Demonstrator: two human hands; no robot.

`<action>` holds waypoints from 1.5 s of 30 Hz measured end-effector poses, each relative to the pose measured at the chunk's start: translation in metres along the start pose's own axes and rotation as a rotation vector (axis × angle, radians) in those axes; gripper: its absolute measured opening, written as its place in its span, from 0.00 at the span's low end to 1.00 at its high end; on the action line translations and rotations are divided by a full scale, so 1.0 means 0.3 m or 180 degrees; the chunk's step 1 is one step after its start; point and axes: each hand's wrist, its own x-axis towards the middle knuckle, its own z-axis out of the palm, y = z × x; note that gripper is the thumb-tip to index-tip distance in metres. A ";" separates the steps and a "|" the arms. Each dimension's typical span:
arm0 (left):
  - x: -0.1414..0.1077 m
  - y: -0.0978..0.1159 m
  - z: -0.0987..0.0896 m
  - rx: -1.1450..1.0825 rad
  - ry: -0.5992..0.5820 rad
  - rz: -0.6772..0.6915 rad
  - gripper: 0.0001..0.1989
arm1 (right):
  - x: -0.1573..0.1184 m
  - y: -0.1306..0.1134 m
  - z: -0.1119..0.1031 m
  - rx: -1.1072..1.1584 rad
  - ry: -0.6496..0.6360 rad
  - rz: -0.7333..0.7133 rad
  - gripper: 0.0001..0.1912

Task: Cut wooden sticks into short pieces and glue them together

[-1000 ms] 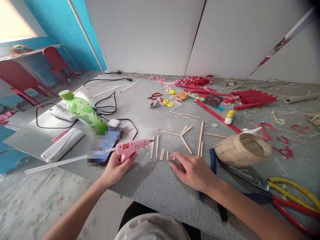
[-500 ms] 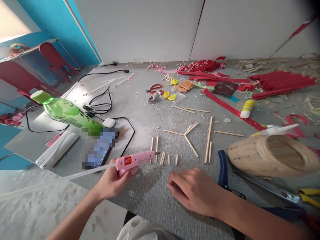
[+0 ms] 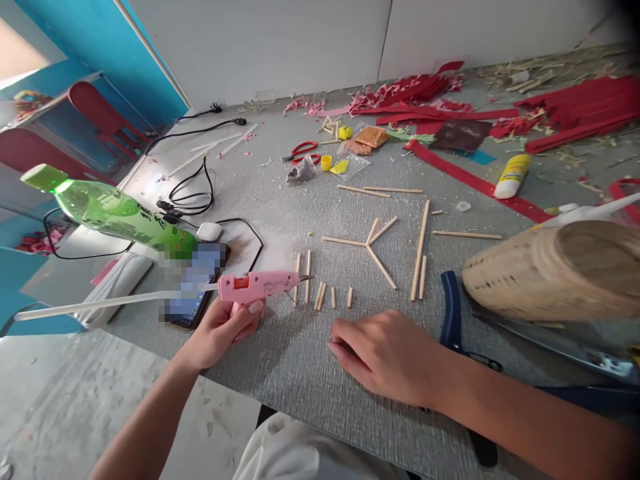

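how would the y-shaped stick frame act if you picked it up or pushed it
The y-shaped stick frame looks light, its sticks being so thin. It may be fragile where they meet, as they touch only near their ends. Lying flat and splayed, it probably won't roll.

The single view looks from the person's head, forward and down across the bench (image 3: pixel 290 377), close above the left hand (image 3: pixel 227 328) and right hand (image 3: pixel 385 357), taking in the lap (image 3: pixel 300 450) below and pale wall (image 3: pixel 300 47) beyond.

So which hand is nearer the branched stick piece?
Right: the right hand is on the near side of the stick piece; the left hand, holding the glue gun, is farther off, leftward.
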 end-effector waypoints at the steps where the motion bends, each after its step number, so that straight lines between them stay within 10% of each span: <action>1: 0.001 0.000 0.005 -0.0001 -0.0044 0.0020 0.26 | 0.001 0.000 0.000 -0.0011 -0.0023 0.0016 0.11; 45: 0.018 0.033 0.031 0.0370 -0.0189 -0.0037 0.30 | 0.005 -0.001 -0.008 0.0051 -0.0162 0.0096 0.10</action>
